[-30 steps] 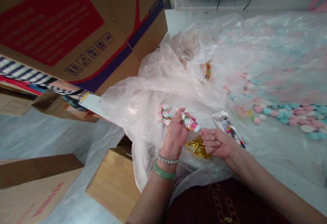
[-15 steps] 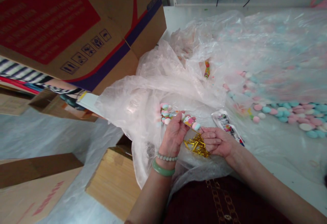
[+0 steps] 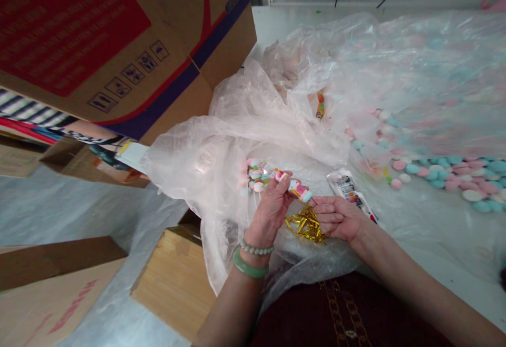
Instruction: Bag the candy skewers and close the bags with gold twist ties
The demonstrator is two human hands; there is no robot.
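A marshmallow candy stick [image 3: 299, 191] in pink, white and pale blue slants between my hands. My left hand [image 3: 275, 202], with a bead bracelet and a green bangle on its wrist, has its fingers closed around the upper part. At the lower end, my right hand [image 3: 334, 216] pinches the thin stick. Gold twist ties [image 3: 306, 224] lie in a loose heap under my hands. Just beyond my left hand are more marshmallow sticks [image 3: 256, 173] on the plastic. A printed packet [image 3: 350, 194] lies behind my right hand.
Crumpled clear plastic sheeting [image 3: 237, 141] covers the table [image 3: 443, 262]. Loose pink, blue and white marshmallows [image 3: 462, 173] are spread at the right. A large carton [image 3: 174, 36] stands at the left, near a striped sleeve [image 3: 31, 108]. Open boxes [image 3: 174, 273] sit on the floor.
The candy stick has turned a little in my fingers, showing more of its pink and white face. My left fingers have shifted slightly; my right hand stays at the stick's end.
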